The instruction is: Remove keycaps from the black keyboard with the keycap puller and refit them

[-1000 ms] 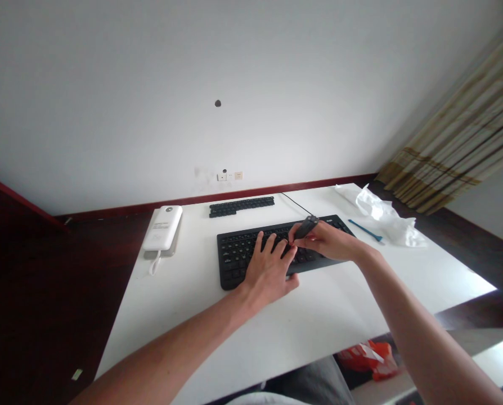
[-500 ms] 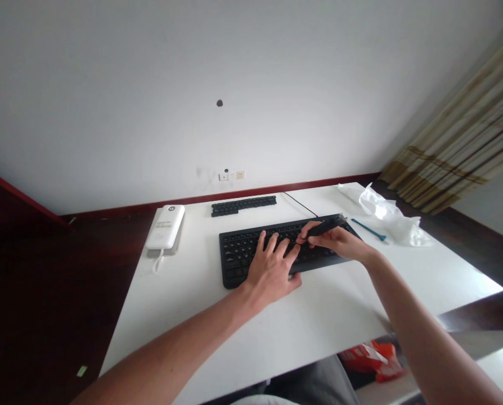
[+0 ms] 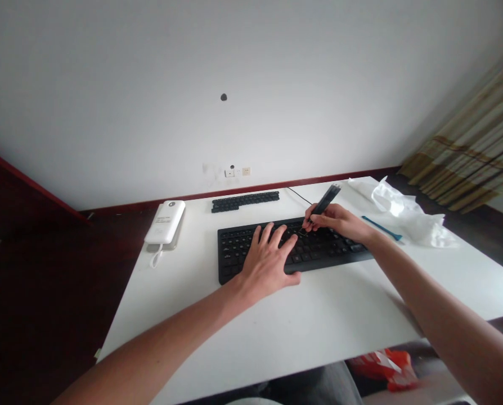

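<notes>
Both forearms bare, reaching forward from low in view. Left hand (image 3: 268,260) palm down, fingers spread and extended, thumb out to the side, wrist straight. Right hand (image 3: 340,221) farther forward and to the right, fingers curled in a pinch grip, thumb and forefinger closed together, wrist slightly raised

The keyboard (image 3: 293,247) is black on a white table (image 3: 319,320), and the tool (image 3: 324,201) above it is black too. A white power bank (image 3: 165,221), a blue stick (image 3: 381,228) and white crumpled plastic (image 3: 403,211) lie about. The curtain (image 3: 475,163) has beige and brown stripes.
</notes>
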A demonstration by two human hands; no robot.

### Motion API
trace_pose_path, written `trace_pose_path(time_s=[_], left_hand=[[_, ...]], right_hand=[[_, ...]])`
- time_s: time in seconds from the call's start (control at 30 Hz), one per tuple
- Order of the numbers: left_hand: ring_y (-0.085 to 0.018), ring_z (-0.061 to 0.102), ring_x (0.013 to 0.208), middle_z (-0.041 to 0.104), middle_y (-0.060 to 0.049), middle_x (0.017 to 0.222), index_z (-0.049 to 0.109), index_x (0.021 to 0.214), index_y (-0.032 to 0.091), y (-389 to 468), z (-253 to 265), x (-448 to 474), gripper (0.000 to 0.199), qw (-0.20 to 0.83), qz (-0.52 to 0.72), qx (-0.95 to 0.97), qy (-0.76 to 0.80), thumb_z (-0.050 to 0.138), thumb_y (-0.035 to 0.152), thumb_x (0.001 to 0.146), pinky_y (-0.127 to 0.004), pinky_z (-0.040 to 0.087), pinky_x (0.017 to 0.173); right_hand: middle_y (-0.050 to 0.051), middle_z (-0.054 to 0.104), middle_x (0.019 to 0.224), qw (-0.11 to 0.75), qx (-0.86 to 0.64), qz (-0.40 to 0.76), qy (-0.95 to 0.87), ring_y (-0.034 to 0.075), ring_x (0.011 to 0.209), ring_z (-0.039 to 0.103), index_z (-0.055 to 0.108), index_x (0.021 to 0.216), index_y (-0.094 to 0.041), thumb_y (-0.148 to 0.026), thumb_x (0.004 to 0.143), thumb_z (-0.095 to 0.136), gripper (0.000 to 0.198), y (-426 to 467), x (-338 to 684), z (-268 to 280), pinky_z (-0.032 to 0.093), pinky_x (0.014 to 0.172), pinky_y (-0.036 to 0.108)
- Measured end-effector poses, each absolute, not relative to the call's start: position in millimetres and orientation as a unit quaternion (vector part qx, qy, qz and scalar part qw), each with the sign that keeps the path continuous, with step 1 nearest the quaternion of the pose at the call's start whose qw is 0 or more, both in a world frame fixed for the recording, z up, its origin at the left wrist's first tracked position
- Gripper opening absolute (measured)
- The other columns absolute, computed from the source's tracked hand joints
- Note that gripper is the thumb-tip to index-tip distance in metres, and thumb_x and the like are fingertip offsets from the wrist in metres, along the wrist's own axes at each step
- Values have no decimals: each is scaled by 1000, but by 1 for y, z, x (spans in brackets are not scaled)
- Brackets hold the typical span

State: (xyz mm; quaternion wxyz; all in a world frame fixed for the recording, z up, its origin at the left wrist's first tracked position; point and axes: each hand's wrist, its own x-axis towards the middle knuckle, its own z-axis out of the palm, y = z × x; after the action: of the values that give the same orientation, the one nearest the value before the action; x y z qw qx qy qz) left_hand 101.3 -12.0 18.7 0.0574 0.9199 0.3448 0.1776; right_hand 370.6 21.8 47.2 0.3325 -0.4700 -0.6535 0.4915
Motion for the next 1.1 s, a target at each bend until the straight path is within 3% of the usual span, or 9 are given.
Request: trace_pose_path(time_s=[0.13,0.37,0.63,0.8,1.1], left_hand=[[-43,24,153,37,-11,163,57,145,26,2,25,106,84,110,126,926,338,79,57,71,-60,26,124],[-45,15,157,28,-11,167,54,147,28,10,30,112,87,165,87,924,334,83,53,68,-63,23,125],[-42,21,155,39,-12,160,59,138,26,13,28,115,77,218,118,915,319,86,39,67,-63,25,125],[-43,15,157,38,-13,160,57,138,24,14,28,117,78,244,111,911,312,86,34,66,-67,21,126],[-44,15,157,37,-15,161,58,137,23,17,27,119,80,251,102,912,308,89,36,65,-66,19,126]], right_hand=[[9,76,95,370,-476,475,-641,24,89,72,71,101,-18,-57,90,71,40,17,365,38,55,78,36],[8,76,90,367,-468,482,-643,24,86,71,70,99,-19,-58,89,72,40,15,361,34,56,78,38],[7,74,95,358,-453,485,-657,22,89,70,68,100,-19,-54,94,68,35,13,362,34,55,80,36],[7,73,90,364,-465,480,-649,22,86,70,69,98,-19,-55,92,69,37,11,359,37,56,78,36],[6,74,91,374,-470,489,-633,21,84,70,69,99,-19,-54,91,71,36,12,360,35,56,79,36]])
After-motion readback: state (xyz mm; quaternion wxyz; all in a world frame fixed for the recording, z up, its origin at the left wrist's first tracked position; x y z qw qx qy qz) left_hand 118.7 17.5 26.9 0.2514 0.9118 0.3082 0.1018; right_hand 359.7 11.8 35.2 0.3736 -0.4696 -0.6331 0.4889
